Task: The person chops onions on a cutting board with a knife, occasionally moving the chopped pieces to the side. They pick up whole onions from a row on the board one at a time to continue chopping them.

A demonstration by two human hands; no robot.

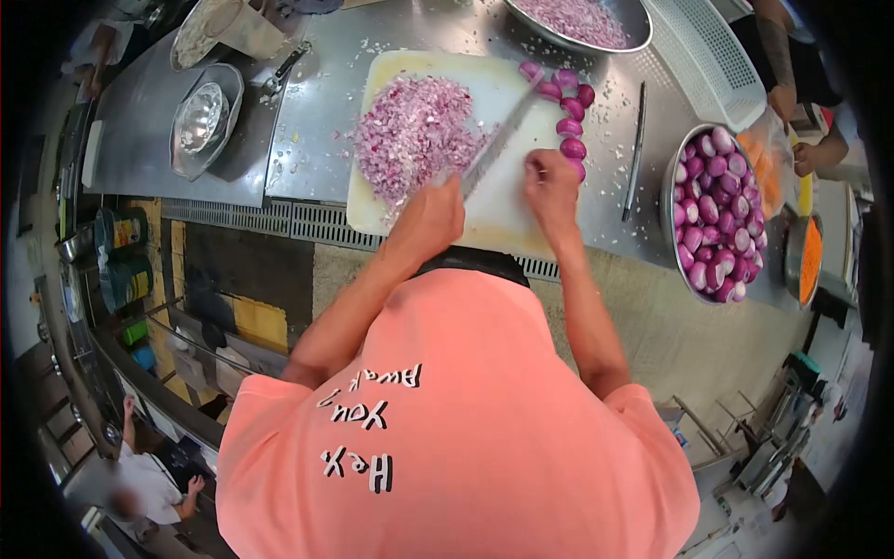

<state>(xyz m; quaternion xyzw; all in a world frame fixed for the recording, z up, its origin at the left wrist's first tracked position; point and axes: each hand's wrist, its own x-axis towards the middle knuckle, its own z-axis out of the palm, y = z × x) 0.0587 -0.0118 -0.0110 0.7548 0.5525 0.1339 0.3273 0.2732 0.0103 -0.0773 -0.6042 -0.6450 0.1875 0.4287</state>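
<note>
Chopping peeled red onions looks to be the step in hand: a large knife [498, 140] lies slanted across a white cutting board [507, 224], its tip toward a curved row of peeled onion halves [570, 126] along the board's far right edge. The left hand [430, 216] is clenched around the knife handle. The right hand [549, 182] rests on the board just beside the blade, fingers bent downward; whether they pin a piece of onion cannot be told. The next stroke probably calls for feeding one half under the blade while keeping those fingertips tucked clear of it. A broad heap of finely chopped onion [410, 135], purple and white, covers the board's left side, touching the blade. The board sits on a steel counter [317, 121] scattered with stray bits. To the right lies a second knife [635, 154], then a metal bowl [667, 200] heaped with whole peeled onions. At the far edge, another bowl [643, 39] holds more chopped onion beside a white plastic basket [703, 56].
</note>
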